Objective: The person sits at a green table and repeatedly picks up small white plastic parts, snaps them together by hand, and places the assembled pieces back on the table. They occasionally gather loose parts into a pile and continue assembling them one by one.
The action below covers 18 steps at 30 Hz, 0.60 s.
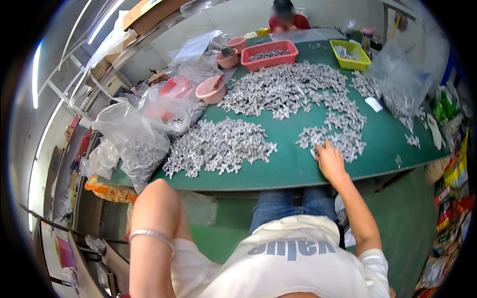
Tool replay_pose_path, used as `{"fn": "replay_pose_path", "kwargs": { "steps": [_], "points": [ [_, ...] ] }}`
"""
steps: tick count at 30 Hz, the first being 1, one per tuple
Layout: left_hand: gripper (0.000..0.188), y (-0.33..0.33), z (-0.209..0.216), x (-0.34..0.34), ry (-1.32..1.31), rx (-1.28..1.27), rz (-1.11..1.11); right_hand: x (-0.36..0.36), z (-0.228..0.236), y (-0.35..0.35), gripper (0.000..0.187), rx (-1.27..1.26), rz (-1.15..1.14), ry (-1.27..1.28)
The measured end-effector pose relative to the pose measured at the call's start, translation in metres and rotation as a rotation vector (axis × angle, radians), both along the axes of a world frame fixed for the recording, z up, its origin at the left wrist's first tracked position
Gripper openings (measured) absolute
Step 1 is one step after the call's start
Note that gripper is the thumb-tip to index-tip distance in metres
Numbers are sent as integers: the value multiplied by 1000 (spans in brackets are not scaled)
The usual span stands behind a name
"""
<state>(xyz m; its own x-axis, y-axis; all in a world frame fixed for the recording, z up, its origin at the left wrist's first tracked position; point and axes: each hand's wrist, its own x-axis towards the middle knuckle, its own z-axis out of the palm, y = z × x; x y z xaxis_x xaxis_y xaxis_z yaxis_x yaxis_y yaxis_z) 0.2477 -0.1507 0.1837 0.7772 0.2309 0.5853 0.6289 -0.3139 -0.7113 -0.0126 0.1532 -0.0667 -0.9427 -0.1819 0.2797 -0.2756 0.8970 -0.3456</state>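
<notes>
My right hand (330, 161) reaches over the near edge of a cluster of small grey metal parts (348, 144) on the green tabletop (285, 169). Its fingertips touch the parts, with thumb and forefinger apart; nothing visible is gripped. My left arm (154, 213), a silvery bracelet on it, is bent up close on the left with the elbow near the table edge. The left hand lies outside the picture. Left of centre sits a separate heap of the same parts (218, 146), and a larger heap (293, 89) spreads across the far middle.
Plastic bags of parts (144, 154) stand at the left, another bag (402, 94) at the right. Beyond are a red tray (270, 62), a yellow-green basket (352, 62) and pink bowls (211, 94). A person in red (300, 22) sits at the far side.
</notes>
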Motion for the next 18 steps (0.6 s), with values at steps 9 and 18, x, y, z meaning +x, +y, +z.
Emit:
{"fn": "replay_pose_path", "kwargs": {
  "steps": [9,18],
  "points": [
    [25,80,-100,-182,-1298,300,166,9,2,5,14,-132,-20,91],
    [49,132,-228,-257,-1885,-303,821,-4,-2,7,9,-498,1,105]
  ]
}}
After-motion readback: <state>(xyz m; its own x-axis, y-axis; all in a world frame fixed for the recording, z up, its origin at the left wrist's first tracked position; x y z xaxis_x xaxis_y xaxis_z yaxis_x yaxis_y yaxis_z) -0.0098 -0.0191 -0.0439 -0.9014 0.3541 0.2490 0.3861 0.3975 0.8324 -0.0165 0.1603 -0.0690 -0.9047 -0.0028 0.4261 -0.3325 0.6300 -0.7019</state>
